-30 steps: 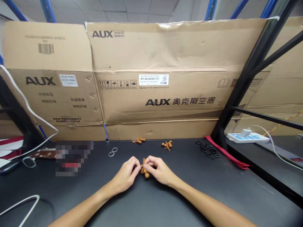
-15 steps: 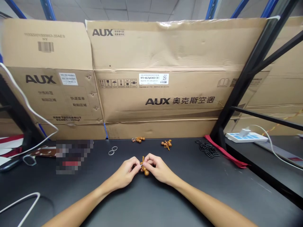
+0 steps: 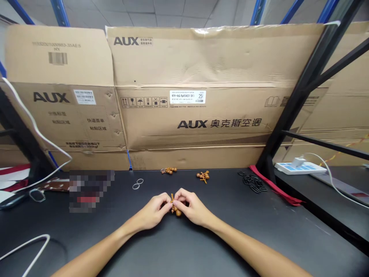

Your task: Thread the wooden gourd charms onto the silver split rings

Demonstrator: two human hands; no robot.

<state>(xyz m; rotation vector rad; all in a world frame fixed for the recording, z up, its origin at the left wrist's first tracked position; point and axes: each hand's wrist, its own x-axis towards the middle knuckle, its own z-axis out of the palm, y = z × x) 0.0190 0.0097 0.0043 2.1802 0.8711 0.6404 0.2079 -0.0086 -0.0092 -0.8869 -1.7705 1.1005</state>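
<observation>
My left hand (image 3: 154, 211) and my right hand (image 3: 193, 207) meet at the middle of the black table (image 3: 184, 246), both pinched on a small brown wooden gourd charm (image 3: 175, 209) held between their fingertips. Further back on the table lie two more gourd charm clusters, one (image 3: 168, 170) at centre and one (image 3: 203, 176) to its right. Two small metal rings (image 3: 137, 184) lie left of them. A pile of black rings (image 3: 253, 181) lies at the right.
Large AUX cardboard boxes (image 3: 201, 96) stand along the table's back edge. A black frame post (image 3: 291, 100) and a red strip (image 3: 276, 188) are at the right, with a white power strip (image 3: 300, 167) beyond. White cables (image 3: 25, 246) run at the left.
Both hands stay together on the gourd charm with only slight finger shifts; the view barely moves.
</observation>
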